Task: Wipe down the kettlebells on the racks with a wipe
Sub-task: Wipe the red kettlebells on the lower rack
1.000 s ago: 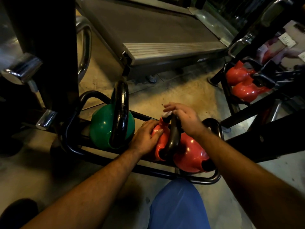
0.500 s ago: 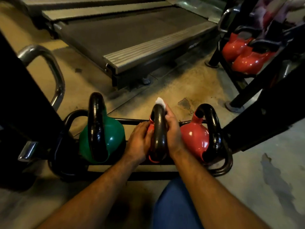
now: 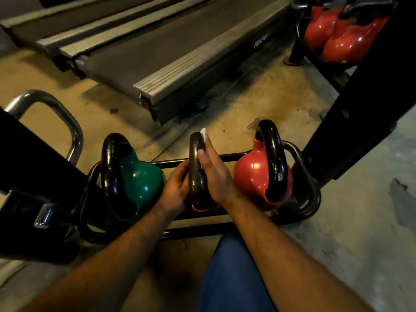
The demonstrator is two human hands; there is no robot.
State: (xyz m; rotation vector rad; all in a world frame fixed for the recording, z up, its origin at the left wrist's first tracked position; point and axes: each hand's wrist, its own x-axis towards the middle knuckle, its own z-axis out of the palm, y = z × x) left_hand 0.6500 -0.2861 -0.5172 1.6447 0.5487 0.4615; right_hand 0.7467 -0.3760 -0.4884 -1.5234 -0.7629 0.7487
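Note:
Three kettlebells sit in a low black rack (image 3: 311, 199) on the floor: a green kettlebell (image 3: 139, 183) at the left, a red middle kettlebell (image 3: 196, 174) with a black handle, and a second red kettlebell (image 3: 254, 174) at the right. My right hand (image 3: 216, 176) presses a white wipe (image 3: 203, 132) flat against the right side of the middle handle, with the wipe's tip showing past my fingertips. My left hand (image 3: 177, 188) is cupped on the left side of that kettlebell, whose red body is mostly hidden between my hands.
A treadmill deck (image 3: 157, 52) lies on the floor just beyond the rack. Two more red kettlebells (image 3: 344, 34) sit on another rack at the upper right. A black upright post (image 3: 360, 113) stands to the right, a black frame with a chrome handle (image 3: 56, 118) to the left. My blue-clad knee (image 3: 231, 273) is below.
My right hand came off the top of the middle handle and now lies flat along its right side with the wipe. The view shifted, so the rack sits lower in the frame.

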